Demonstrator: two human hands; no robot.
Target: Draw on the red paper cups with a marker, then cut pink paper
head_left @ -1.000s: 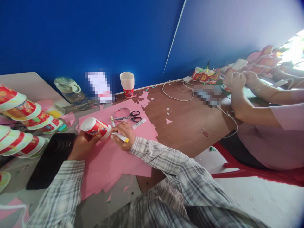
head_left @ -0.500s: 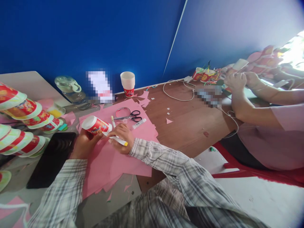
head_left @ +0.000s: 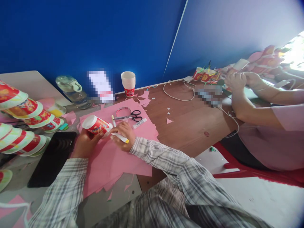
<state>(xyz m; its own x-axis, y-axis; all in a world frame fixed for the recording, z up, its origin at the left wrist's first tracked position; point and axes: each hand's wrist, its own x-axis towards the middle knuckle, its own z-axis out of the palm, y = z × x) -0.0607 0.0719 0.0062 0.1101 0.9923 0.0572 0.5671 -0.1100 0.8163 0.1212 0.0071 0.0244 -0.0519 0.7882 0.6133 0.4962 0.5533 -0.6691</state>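
Note:
My left hand [head_left: 85,143] is closed around a red and white paper cup [head_left: 97,124], held on its side above a sheet of pink paper [head_left: 111,158]. My right hand [head_left: 123,135] grips a white pen with a yellow end [head_left: 121,137], its tip against the cup's base end. Both sleeves are grey plaid. Black-handled scissors [head_left: 131,116], a white glue stick [head_left: 139,123] and a second white pen [head_left: 113,120] lie on the pink paper just beyond my hands.
Rows of red paper cups [head_left: 22,122] lie at the left beside a black tablet [head_left: 52,158]. A cup stack [head_left: 128,84] and a water bottle [head_left: 70,88] stand by the blue wall. Another person in pink [head_left: 273,126] works at the right, near white cables [head_left: 177,91].
The cup and both hands have shifted slightly; my right hand with the pen has edged along the cup's end. Little else differs.

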